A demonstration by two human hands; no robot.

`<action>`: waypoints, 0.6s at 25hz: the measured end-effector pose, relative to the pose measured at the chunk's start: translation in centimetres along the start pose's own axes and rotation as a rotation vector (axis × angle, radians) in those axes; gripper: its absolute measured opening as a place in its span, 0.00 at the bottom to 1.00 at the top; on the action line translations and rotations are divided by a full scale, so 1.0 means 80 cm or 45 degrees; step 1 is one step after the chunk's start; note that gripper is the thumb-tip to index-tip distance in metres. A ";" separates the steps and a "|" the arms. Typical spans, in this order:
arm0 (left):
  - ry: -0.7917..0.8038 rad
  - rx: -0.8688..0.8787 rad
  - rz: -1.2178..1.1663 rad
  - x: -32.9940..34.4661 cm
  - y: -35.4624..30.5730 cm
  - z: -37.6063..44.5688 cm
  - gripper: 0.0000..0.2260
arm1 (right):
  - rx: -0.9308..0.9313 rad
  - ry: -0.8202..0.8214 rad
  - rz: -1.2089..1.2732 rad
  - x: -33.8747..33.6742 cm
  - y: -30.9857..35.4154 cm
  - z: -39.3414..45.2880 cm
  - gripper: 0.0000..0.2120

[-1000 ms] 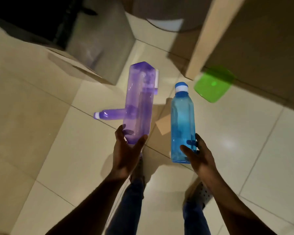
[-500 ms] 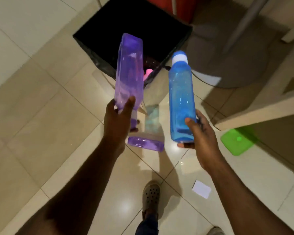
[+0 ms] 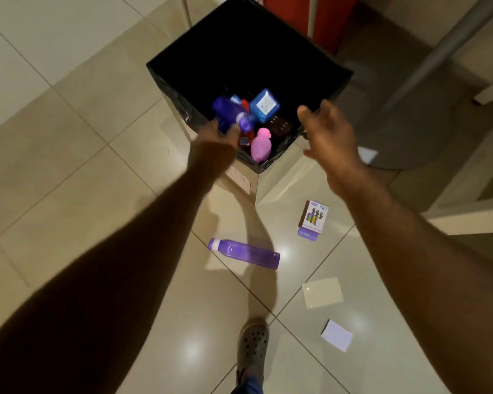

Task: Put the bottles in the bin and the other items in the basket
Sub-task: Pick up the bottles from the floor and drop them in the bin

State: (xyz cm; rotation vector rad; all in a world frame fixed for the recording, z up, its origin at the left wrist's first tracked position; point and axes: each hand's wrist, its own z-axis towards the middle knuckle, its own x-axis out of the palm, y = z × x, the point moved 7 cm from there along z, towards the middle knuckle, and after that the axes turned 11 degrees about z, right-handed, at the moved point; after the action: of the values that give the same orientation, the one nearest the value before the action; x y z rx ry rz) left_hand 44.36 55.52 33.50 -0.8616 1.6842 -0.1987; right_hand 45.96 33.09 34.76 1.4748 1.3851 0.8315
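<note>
The bin [image 3: 268,46] is a square box lined with a black bag, standing on the tiled floor ahead of me. My left hand [image 3: 215,137] reaches over its near left rim, closed around a purple bottle [image 3: 230,113] that is blurred and tilted into the bin. My right hand [image 3: 326,129] hovers over the bin's near right corner with fingers spread and nothing in it. A blue bottle [image 3: 264,105] sits inside the bin, base towards me, beside a pink bottle [image 3: 261,143]. Another purple bottle [image 3: 244,253] lies on the floor between my arms.
A small printed box [image 3: 313,216] lies on the floor right of the bin. Two paper pieces [image 3: 322,292] [image 3: 336,335] lie nearer me, by my shoe [image 3: 252,341]. A red object [image 3: 302,21] and furniture legs stand behind the bin.
I have stepped up to the bin. The blue bottle has left my right hand and is now in the bin. My left hand has lowered the purple bottle over the rim.
</note>
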 end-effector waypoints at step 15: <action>-0.266 0.703 0.508 0.110 0.050 -0.079 0.33 | 0.382 0.351 -0.789 -0.057 -0.390 -0.242 0.15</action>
State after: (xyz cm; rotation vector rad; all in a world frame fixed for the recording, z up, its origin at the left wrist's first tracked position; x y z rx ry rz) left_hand 36.52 50.91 26.48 -0.1245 1.4625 -0.2709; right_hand 16.12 30.19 13.02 1.0529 2.0996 0.4466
